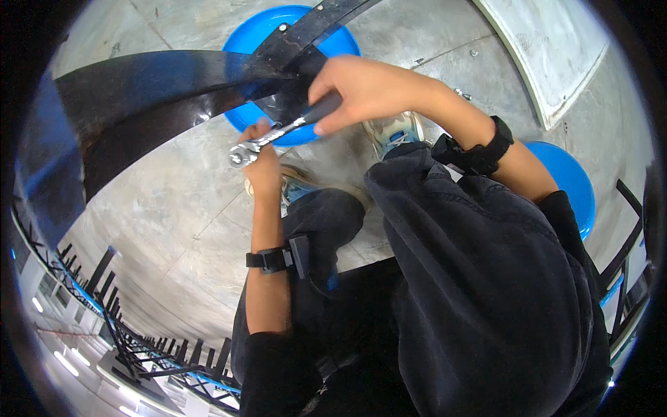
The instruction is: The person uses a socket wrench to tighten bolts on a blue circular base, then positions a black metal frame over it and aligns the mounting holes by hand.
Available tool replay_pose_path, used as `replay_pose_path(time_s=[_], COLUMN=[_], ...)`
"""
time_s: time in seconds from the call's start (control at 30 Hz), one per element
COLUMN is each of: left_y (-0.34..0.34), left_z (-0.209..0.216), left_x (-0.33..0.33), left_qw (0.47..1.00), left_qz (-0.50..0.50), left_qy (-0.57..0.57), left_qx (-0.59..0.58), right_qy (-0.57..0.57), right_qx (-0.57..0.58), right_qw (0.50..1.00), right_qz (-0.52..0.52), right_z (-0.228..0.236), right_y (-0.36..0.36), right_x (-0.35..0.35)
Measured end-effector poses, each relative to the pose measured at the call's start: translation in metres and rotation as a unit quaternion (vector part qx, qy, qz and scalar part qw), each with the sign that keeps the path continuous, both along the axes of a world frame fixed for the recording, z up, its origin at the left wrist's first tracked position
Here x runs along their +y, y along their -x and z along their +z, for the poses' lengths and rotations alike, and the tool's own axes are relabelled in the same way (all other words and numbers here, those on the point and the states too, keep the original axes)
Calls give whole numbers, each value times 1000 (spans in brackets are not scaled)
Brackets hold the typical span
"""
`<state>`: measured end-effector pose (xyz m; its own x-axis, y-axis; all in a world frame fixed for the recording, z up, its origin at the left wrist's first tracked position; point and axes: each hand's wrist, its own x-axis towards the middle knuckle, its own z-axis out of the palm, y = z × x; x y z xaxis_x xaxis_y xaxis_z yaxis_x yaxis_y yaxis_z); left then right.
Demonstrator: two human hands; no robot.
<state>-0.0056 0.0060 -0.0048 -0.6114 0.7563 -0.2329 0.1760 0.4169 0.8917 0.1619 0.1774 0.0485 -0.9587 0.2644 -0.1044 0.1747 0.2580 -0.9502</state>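
A chrome ratchet wrench [272,137] with a dark handle slants between my two hands, its round head at the lower left. My right hand [368,90] is closed around the handle end, fingers slightly blurred. Close to the ratchet head, my left hand [264,167] is closed, with the tool crossing in front of its fingers; part of its grip is hidden. Just beyond both hands stands a curved black metal frame [160,87] with a joint where its pieces meet. A bolt [283,28] shows on the frame's upper arm.
Under the frame joint is a round blue top [240,38]; another blue round top [566,184] is beside my right elbow. A white curved panel [549,62] lies at far right. Small loose hardware [463,94] rests on the concrete floor [187,201]. Black racks [146,340] line the lower left.
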Motion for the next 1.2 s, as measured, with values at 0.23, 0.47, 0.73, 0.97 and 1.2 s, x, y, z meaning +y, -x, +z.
replay_pose_path(time_s=[0.23,0.47,0.73,0.97,1.2], left_y=[-14,-17,-4,-17,-21], left_z=[26,27,9,-16,17], left_x=[22,31,9,-17,17], left_qw=[952,951,955,931,982], left_qz=[163,215,171,-145,103], left_qy=[-202,-206,-202,-17,-156], left_qx=[-163,-84,-135,334,-20], right_qy=[-29,30,122,-72,51], right_qx=[-5,-32,-62,1,-101], right_qw=[999,994,976,982,979], right_qz=[-36,101,173,-172,167], right_z=[34,49,44,47,54], right_y=[5,0,-10,0,-37], right_x=[39,9,7,37,2])
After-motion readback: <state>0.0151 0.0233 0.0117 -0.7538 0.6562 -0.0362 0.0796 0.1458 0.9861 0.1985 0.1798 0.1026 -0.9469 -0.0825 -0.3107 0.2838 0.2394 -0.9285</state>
